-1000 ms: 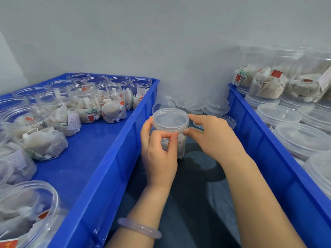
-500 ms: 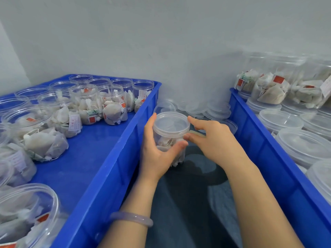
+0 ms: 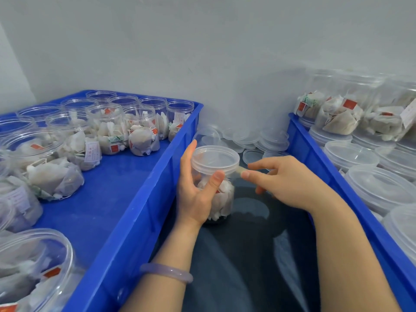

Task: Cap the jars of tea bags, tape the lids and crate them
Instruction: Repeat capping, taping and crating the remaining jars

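Clear jar (image 3: 221, 200) gripped, tape (image 3: 239, 171) pinched, 2 crates (image 3: 144, 199) flanking

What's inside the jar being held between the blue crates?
White tea bags, one red tag showing, under a clear lid where the right hand pinches tape. The left hand grips the jar and covers much of its side, so their number is hidden.
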A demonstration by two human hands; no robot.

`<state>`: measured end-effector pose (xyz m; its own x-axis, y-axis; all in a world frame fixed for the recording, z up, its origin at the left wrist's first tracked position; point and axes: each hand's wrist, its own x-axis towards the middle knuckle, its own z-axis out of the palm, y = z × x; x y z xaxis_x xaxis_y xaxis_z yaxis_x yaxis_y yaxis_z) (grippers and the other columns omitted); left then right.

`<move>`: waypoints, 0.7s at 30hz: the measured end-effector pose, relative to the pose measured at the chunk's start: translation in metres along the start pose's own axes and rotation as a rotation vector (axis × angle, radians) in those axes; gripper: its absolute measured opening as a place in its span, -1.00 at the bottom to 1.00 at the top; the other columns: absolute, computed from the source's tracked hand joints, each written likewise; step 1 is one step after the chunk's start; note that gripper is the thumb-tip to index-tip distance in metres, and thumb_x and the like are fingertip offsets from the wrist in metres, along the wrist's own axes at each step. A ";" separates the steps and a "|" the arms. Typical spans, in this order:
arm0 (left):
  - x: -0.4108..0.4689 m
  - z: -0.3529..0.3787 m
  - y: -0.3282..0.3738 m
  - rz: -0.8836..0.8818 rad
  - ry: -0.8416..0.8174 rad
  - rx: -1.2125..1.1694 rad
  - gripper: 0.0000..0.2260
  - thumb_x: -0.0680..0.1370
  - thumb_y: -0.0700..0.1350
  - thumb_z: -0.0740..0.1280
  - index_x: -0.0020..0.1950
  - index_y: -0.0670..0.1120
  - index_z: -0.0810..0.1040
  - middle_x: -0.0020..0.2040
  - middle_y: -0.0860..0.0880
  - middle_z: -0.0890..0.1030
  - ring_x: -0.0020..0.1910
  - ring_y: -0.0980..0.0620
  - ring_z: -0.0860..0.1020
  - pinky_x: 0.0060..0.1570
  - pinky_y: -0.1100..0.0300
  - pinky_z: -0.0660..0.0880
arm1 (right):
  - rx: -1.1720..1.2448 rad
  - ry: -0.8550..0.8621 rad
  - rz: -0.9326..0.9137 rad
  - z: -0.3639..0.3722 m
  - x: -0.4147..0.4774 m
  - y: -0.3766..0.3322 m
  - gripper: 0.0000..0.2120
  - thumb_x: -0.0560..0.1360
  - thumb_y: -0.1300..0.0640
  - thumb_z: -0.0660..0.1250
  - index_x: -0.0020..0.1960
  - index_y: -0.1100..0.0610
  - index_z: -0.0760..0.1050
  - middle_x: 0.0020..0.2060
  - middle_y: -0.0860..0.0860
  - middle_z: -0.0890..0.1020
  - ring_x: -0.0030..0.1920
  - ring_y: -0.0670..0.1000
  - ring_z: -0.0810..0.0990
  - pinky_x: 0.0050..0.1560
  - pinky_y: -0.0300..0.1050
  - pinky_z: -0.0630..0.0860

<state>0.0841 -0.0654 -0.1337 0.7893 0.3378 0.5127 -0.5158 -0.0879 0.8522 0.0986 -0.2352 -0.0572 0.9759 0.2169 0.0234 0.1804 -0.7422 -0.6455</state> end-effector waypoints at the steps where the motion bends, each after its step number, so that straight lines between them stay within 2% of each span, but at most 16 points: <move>1: 0.000 0.000 0.001 0.002 -0.005 -0.006 -0.43 0.35 0.16 0.35 0.32 0.23 0.27 0.40 0.00 0.39 0.33 0.09 0.42 0.28 0.09 0.41 | 0.000 0.013 -0.010 -0.002 -0.002 -0.001 -0.52 0.26 -0.36 0.30 0.10 -0.19 0.56 -0.39 -0.15 0.65 -0.35 -0.23 0.56 -0.27 -0.26 0.39; 4: -0.001 -0.001 0.000 -0.014 -0.047 -0.046 -0.41 0.36 0.15 0.34 0.35 0.18 0.24 0.40 -0.03 0.38 0.33 0.11 0.42 0.16 0.34 0.41 | 0.012 0.065 -0.011 -0.005 -0.005 -0.002 -0.45 0.16 -0.41 0.29 0.08 -0.21 0.58 -0.29 -0.19 0.64 -0.20 -0.16 0.55 -0.19 -0.19 0.42; 7: -0.001 -0.003 0.004 -0.039 -0.095 -0.070 -0.44 0.39 0.12 0.33 0.36 0.15 0.25 0.40 -0.01 0.38 0.32 0.16 0.41 0.11 0.41 0.40 | -0.008 0.096 -0.016 -0.003 -0.004 0.001 -0.43 0.17 -0.41 0.31 0.09 -0.18 0.60 -0.28 -0.18 0.62 -0.16 -0.15 0.55 -0.20 -0.22 0.41; 9: -0.001 -0.003 0.006 -0.048 -0.080 -0.094 -0.55 0.46 0.06 0.28 0.33 0.08 0.32 0.36 -0.05 0.44 0.27 0.15 0.47 0.14 0.31 0.44 | 0.030 0.097 -0.009 -0.003 -0.002 0.002 -0.45 0.21 -0.41 0.32 0.10 -0.16 0.59 -0.37 -0.17 0.62 -0.23 -0.23 0.55 -0.23 -0.29 0.37; 10: -0.002 -0.003 0.006 -0.052 -0.070 -0.076 -0.58 0.48 0.07 0.23 0.32 0.04 0.35 0.32 -0.09 0.47 0.23 0.08 0.50 0.16 0.18 0.47 | 0.060 0.083 -0.011 -0.003 -0.003 0.003 -0.48 0.23 -0.41 0.30 0.09 -0.18 0.58 -0.41 -0.17 0.63 -0.27 -0.27 0.55 -0.25 -0.31 0.36; 12: -0.005 -0.001 0.006 -0.069 -0.090 -0.018 -0.50 0.46 0.18 0.17 0.34 -0.01 0.36 0.29 -0.11 0.50 0.21 -0.06 0.52 0.19 -0.08 0.47 | 0.086 0.032 -0.049 -0.003 -0.003 0.005 -0.54 0.21 -0.44 0.22 0.02 -0.31 0.57 -0.38 -0.18 0.65 -0.29 -0.26 0.58 -0.23 -0.26 0.44; 14: -0.007 0.000 0.007 -0.138 -0.103 -0.056 -0.44 0.46 0.21 0.16 0.40 -0.02 0.32 0.34 -0.07 0.46 0.29 -0.07 0.47 0.24 -0.13 0.43 | 0.082 0.001 -0.080 -0.004 -0.003 0.004 -0.64 0.17 -0.46 0.19 -0.09 -0.44 0.53 -0.35 -0.15 0.66 -0.28 -0.21 0.59 -0.18 -0.19 0.49; 16: -0.006 -0.001 0.009 -0.202 -0.123 -0.122 -0.37 0.44 0.25 0.21 0.43 -0.02 0.28 0.33 -0.01 0.47 0.29 0.01 0.48 0.21 0.00 0.48 | 0.106 0.012 -0.093 -0.004 -0.002 0.003 -0.44 0.10 -0.49 0.18 0.03 -0.36 0.56 -0.39 -0.16 0.64 -0.39 -0.27 0.53 -0.22 -0.22 0.41; 18: -0.003 0.000 0.014 -0.254 -0.144 -0.127 -0.17 0.28 0.31 0.37 0.44 -0.04 0.25 0.22 0.11 0.51 0.15 0.22 0.54 -0.02 0.26 0.54 | 0.072 0.028 -0.082 -0.003 -0.002 0.000 -0.26 0.06 -0.51 0.16 0.15 -0.23 0.57 -0.44 -0.17 0.60 -0.39 -0.25 0.50 -0.21 -0.23 0.38; 19: -0.001 0.002 0.014 -0.273 -0.141 -0.111 -0.13 0.23 0.26 0.44 0.44 -0.05 0.25 0.17 0.14 0.52 0.06 0.30 0.56 -0.14 0.35 0.53 | 0.036 0.033 -0.075 -0.002 -0.002 -0.002 -0.27 0.11 -0.51 0.19 0.16 -0.19 0.58 -0.43 -0.18 0.56 -0.33 -0.21 0.51 -0.19 -0.21 0.39; 21: 0.001 0.003 0.015 -0.298 -0.126 -0.092 -0.16 0.23 0.14 0.52 0.42 -0.07 0.27 0.13 0.11 0.54 -0.04 0.34 0.58 -0.24 0.41 0.50 | -0.015 0.033 -0.072 -0.001 -0.005 -0.005 -0.41 0.26 -0.43 0.22 0.10 -0.10 0.61 -0.41 -0.16 0.50 -0.22 -0.10 0.55 -0.17 -0.14 0.44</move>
<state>0.0781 -0.0697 -0.1202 0.9421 0.2170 0.2557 -0.2790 0.0838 0.9566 0.0928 -0.2337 -0.0531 0.9638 0.2490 0.0949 0.2518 -0.7349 -0.6297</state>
